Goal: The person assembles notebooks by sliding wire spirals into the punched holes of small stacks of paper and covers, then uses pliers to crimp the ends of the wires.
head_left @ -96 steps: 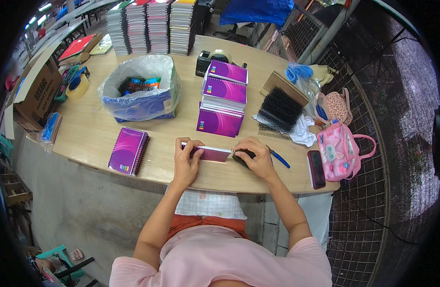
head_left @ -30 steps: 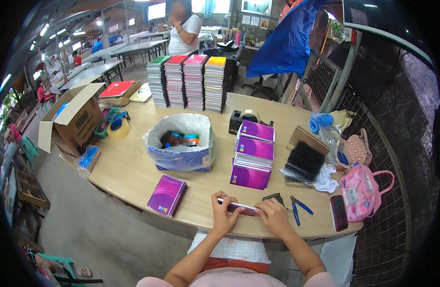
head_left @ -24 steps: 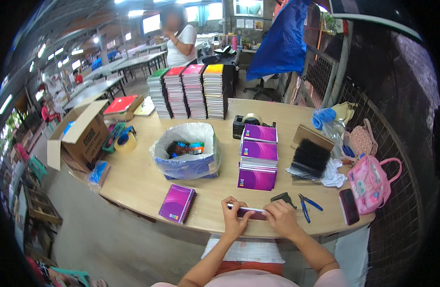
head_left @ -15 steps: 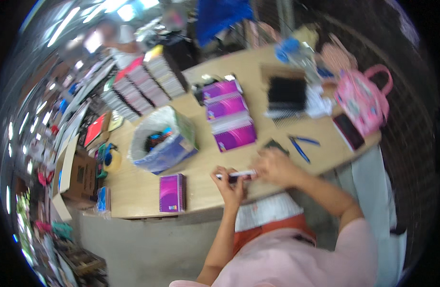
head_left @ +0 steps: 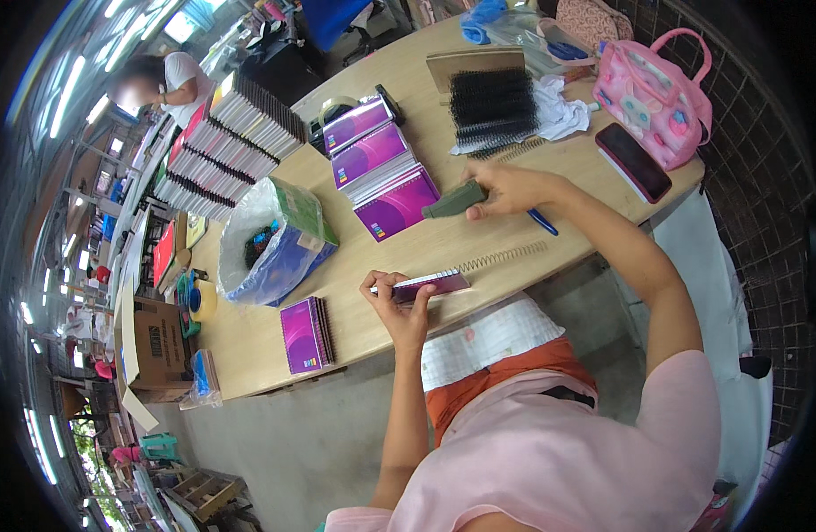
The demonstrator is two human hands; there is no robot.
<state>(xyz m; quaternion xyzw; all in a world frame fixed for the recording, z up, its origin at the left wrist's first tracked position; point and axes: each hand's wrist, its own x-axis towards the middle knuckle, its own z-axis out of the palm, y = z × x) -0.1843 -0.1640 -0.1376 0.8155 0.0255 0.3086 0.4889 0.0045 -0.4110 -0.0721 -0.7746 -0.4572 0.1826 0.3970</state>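
Observation:
My left hand [head_left: 401, 306] grips a small purple notebook [head_left: 430, 287] on its edge near the table's front. From the notebook's right end a long spiral wire coil [head_left: 504, 257] sticks out to the right, its free end loose. My right hand [head_left: 510, 191] is closed around a dark green, block-shaped tool [head_left: 457, 200], whose exact kind I cannot make out. Beneath that hand lie blue-handled pliers [head_left: 543, 222], mostly hidden. Just left of the green tool, stacks of purple notebooks [head_left: 399, 204] stand in a row.
A finished-looking pile of coiled purple notebooks [head_left: 303, 337] lies front left, by a lined bin [head_left: 279, 253]. Black coils [head_left: 492, 102] fill a box at the back. A phone [head_left: 634, 162] and pink bag [head_left: 654, 97] occupy the right. Tall book stacks [head_left: 222, 146] and another person [head_left: 184, 87] are far left.
My right hand has left the notebook, moved up and away, and picked up the green tool from the table. The coil now shows stretching out from the notebook. The view has shifted.

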